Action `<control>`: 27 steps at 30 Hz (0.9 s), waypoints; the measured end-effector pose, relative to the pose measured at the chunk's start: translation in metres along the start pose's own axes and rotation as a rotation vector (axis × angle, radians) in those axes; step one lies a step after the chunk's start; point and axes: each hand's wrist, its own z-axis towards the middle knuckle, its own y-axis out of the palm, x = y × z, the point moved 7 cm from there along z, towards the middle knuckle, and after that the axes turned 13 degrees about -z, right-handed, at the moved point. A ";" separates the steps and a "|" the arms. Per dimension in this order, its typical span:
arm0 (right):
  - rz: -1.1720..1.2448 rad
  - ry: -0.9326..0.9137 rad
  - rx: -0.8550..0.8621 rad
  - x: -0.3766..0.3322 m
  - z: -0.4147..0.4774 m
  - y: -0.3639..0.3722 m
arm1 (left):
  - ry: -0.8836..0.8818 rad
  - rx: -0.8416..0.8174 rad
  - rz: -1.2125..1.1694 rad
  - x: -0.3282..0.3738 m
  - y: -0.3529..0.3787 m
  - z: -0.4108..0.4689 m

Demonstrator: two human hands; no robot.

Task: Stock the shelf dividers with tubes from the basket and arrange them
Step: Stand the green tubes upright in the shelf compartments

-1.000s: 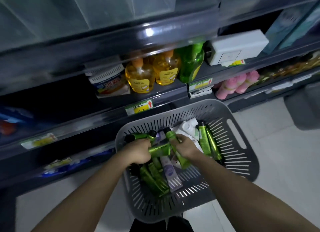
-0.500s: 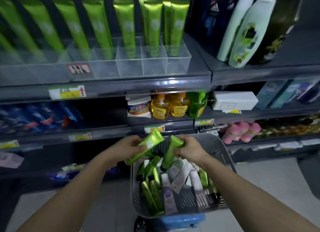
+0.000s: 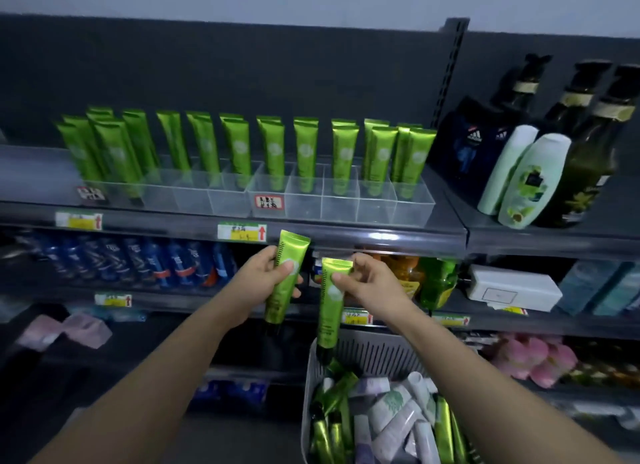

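**Holding one green tube per hand, below the divider shelf**

Left hand (image 3: 273,273) grips a glossy green plastic squeeze tube (image 3: 290,252) round its middle. Fingers and thumb are curled on it, crimped end up, dark cap down. Right hand (image 3: 367,283) pinches a second matching green tube (image 3: 329,318) near its crimped top between thumb and fingers. That tube hangs cap-down just above the grey slotted plastic basket (image 3: 377,349).

Both tubes are in the air in front of the dark metal shelf edge (image 3: 381,236). They sit below the clear acrylic divider tray (image 3: 341,200), not yet in any slot.

Progress: the tray already carries a row of upright green tubes (image 3: 306,151), one or two at the back of most slots, and the front sections look bare. The left-end tubes lean unevenly and likely need straightening.

The basket holds many loose green tubes (image 3: 337,391) plus white and lilac tubes (image 3: 391,404). Judged well started with plenty left: place these two, empty the basket, tidy the rows. Cannot tell where the white and lilac ones go.
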 end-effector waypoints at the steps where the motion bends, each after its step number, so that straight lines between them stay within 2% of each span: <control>1: 0.012 -0.029 0.008 -0.011 0.004 0.003 | 0.026 0.021 -0.009 0.007 -0.008 0.001; 8: 0.016 -0.150 0.042 -0.092 0.028 0.032 | 0.208 0.096 -0.025 0.065 -0.069 0.009; 17: -0.019 -0.258 0.181 -0.182 0.068 0.068 | 0.469 0.093 0.200 0.156 -0.163 0.022; 21: 0.011 -0.296 0.261 -0.211 0.083 0.080 | 0.549 0.127 0.271 0.188 -0.199 0.037; 27: -0.020 -0.326 0.287 -0.241 0.106 0.100 | 0.621 0.146 0.406 0.228 -0.234 0.057</control>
